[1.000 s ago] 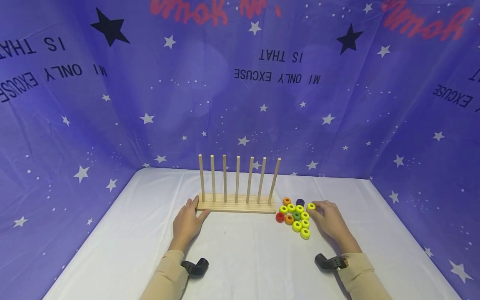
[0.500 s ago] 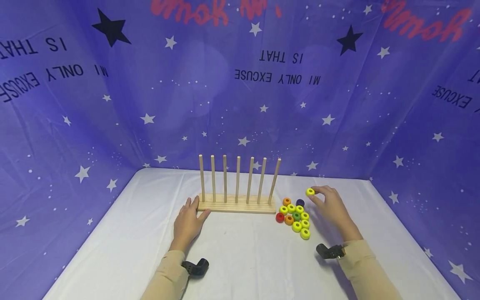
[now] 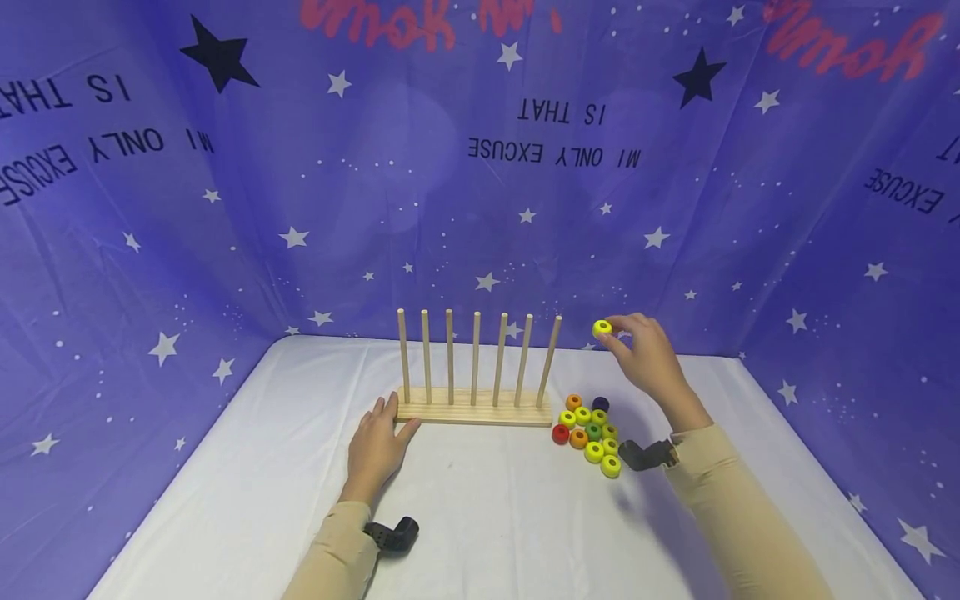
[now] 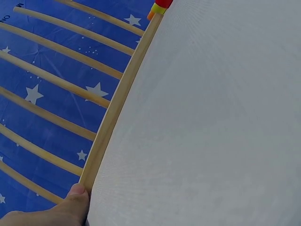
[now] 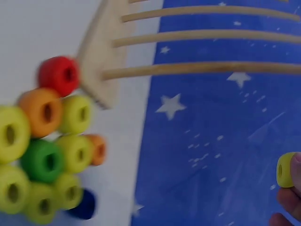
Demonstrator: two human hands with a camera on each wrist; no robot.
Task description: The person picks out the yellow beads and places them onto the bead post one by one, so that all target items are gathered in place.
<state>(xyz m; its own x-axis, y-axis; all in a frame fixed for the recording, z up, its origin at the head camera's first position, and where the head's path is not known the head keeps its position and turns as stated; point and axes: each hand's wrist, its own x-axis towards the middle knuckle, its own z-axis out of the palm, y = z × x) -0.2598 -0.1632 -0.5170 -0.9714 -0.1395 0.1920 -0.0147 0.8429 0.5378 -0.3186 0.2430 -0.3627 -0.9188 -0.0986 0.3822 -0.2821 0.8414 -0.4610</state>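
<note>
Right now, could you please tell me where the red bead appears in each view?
Head: the red bead is right of centre, in the lower half.
Left wrist: the red bead is at the top edge, partly cut off.
Right wrist: the red bead is at upper left, blurred.
Shared landmark: the board, whose end is near it each time.

The peg rack [image 3: 472, 414] is bare, matt wood with visible grain. The beads [image 3: 593, 436] look smooth, with a slight gloss. The surface [image 3: 480, 517] is matt, faintly creased cloth; the backdrop [image 3: 480, 237], lightly wrinkled fabric with soft sheen.
</note>
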